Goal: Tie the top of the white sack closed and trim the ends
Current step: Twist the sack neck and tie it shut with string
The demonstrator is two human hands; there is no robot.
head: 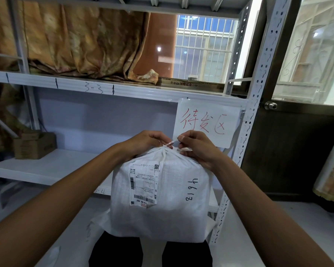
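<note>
Head: white sack (181, 214), tie (169, 145) round neck

White shelf (62, 168), cardboard box (34, 145) on it

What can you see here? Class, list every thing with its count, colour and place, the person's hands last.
white sack: one, white, centre
tie: one, white, round the sack's neck
shipping label: one, white, sack's front
paper sign: one, white with red writing, shelf edge
cardboard box: one, brown, lower shelf, left
cloth: one, orange-brown, upper shelf
shelving: one, white, behind the sack
left hand: one, holding the tie at the neck
right hand: one, pinching a tie end
</note>
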